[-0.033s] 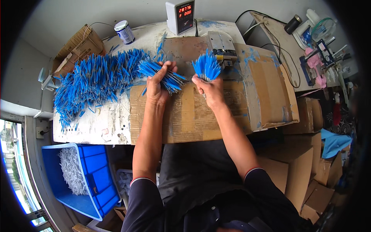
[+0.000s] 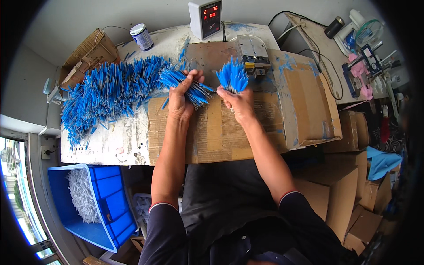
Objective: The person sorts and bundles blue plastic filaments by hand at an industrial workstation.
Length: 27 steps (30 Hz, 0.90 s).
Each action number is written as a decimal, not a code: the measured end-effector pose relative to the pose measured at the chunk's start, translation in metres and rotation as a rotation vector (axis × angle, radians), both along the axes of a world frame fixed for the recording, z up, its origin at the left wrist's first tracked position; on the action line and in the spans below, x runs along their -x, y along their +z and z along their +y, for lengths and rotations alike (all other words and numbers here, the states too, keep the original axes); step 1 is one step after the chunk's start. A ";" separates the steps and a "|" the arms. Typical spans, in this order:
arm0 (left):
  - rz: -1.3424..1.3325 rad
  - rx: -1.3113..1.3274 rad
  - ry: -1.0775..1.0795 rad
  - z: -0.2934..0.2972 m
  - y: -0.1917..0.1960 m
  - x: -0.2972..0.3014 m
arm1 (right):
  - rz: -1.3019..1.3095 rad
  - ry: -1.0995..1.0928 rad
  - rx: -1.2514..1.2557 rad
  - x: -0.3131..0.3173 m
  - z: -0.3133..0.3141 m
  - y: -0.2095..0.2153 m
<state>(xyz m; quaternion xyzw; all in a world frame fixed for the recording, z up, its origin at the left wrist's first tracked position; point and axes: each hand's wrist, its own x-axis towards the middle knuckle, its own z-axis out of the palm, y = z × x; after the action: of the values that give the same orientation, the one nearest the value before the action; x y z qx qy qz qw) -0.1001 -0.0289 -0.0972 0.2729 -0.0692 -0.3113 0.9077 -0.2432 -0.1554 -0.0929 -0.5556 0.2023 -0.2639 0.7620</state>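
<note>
My left hand (image 2: 180,98) is closed around a loose, slanting bundle of thin blue sticks with fine wire-like ends (image 2: 198,92), its thumb across them and fingertips curled up behind. To its right, my right hand (image 2: 239,101) grips a tighter upright bundle of the same blue-tipped sticks (image 2: 232,77). Their blue ends fan out above the fist, while the stems are mostly hidden inside it. The two bundles are a little apart. On the left of the table, a long heap of these blue sticks (image 2: 112,90) reaches up to the left-hand bundle.
Cardboard (image 2: 212,141) covers the near table edge under my hands. A metal device (image 2: 254,55) stands behind my right hand, below a box with a red lit display (image 2: 206,20). A white-and-blue can (image 2: 141,37) sits far left. Below left is a blue crate (image 2: 110,198) holding whitish pieces.
My right hand and its bundle have shifted slightly left, toward my left hand. My left hand is almost in the same spot, still gripping its bundle.
</note>
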 end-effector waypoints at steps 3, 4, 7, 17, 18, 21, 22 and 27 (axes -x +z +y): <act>-0.019 -0.058 -0.040 -0.004 0.007 0.011 | 0.066 0.009 0.200 -0.004 0.009 0.004; -0.036 -0.084 -0.060 -0.003 0.007 0.012 | 0.021 0.008 0.178 -0.003 0.011 0.006; -0.082 -0.115 -0.049 -0.002 0.009 0.013 | -0.040 0.020 0.069 0.001 0.005 0.009; -0.085 -0.198 0.064 0.002 0.009 0.007 | -0.222 0.072 -0.394 0.007 -0.018 0.009; -0.033 -0.140 0.054 0.002 0.008 0.007 | -0.303 0.092 -0.451 0.006 -0.018 0.009; 0.073 -0.128 0.042 -0.002 0.007 0.016 | -0.352 0.128 -0.437 0.004 -0.013 0.007; 0.064 -0.119 0.042 -0.005 0.007 0.020 | -0.319 0.148 -0.367 0.003 -0.011 0.007; -0.115 -0.243 -0.144 -0.009 0.009 0.030 | -0.246 0.141 -0.276 -0.001 0.001 0.014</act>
<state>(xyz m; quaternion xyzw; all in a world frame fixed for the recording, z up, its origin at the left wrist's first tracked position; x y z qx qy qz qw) -0.1306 -0.0380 -0.0884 0.3925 -0.1021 -0.3657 0.8377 -0.2425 -0.1547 -0.0790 -0.4222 0.1024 -0.2459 0.8665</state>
